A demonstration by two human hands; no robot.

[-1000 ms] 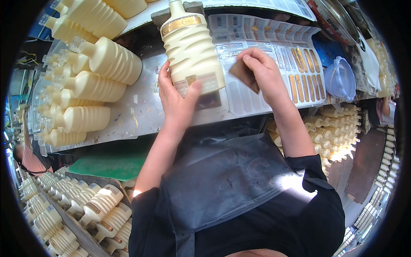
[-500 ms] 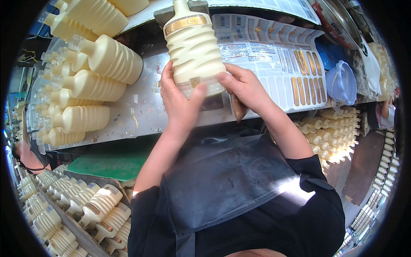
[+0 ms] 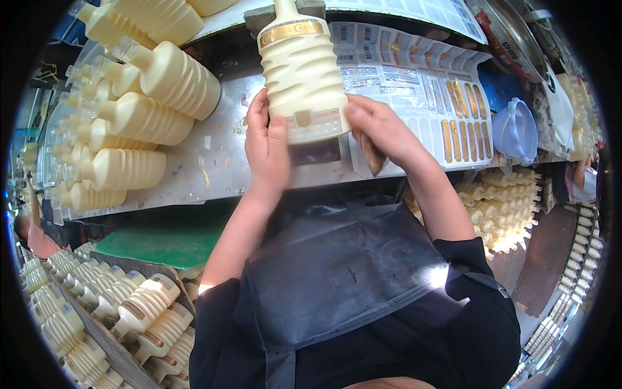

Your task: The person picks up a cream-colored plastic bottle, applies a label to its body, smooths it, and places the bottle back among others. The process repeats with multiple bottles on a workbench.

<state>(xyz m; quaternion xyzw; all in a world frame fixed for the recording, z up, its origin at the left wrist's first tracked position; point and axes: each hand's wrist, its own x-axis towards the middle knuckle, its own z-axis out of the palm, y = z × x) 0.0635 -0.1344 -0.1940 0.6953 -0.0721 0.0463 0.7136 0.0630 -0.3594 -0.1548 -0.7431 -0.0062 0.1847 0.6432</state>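
A cream-coloured plastic bottle [image 3: 304, 78] with spiral ridges stands neck away from me, a gold label band near its shoulder and a smaller label low down. My right hand [image 3: 382, 126] grips its lower right side, thumb on the front. Against the lower left side is my left hand [image 3: 267, 146], slightly blurred, its thumb in front and its other fingers partly hidden at the bottle's edge. Under my right hand a brown, pointed, flat piece [image 3: 372, 154] sticks out; I cannot tell whether the hand holds it. The bottle's neck overlaps a grey block [image 3: 259, 21].
Unlabelled cream bottles [image 3: 136, 120] lie stacked on the worktable [image 3: 217, 146] at left. Label sheets [image 3: 414, 91], some with gold strips, spread right, beside a light blue bucket [image 3: 516, 129]. Labelled bottles [image 3: 146, 305] fill a crate lower left; more bottles [image 3: 499, 207] stand low right.
The bottle has shifted slightly right, and my right hand with it. My left thumb has drawn back from the lower label toward the bottle's left edge.
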